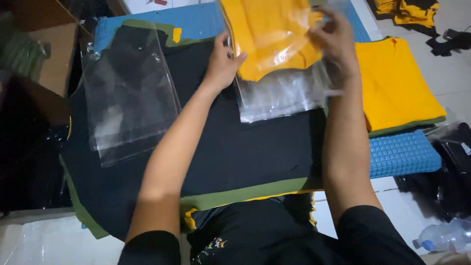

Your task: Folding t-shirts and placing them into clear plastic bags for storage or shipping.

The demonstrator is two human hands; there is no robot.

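— Up at the far edge of the black cloth [235, 147], that folded yellow garment [267, 37] sits half inside a clear plastic bag [284, 93], bag mouth trailing towards the person.

— Soft, light stuff, I'd say, and that film looks slippery. Best gripped at the bag's side edges, judging by this.

— Exactly where the hands are. Left hand [223, 64] pinches the bag's left edge, fingers closed narrow on film and cloth. Right hand [336, 41] curls over the right edge, fingers bent onto the plastic.

— Around them?

— A spare empty plastic bag [130, 98] lies flat to the left, a yellow folded stack [395, 83] to the right on a blue mat [402, 154], a water bottle [444, 236] low right.
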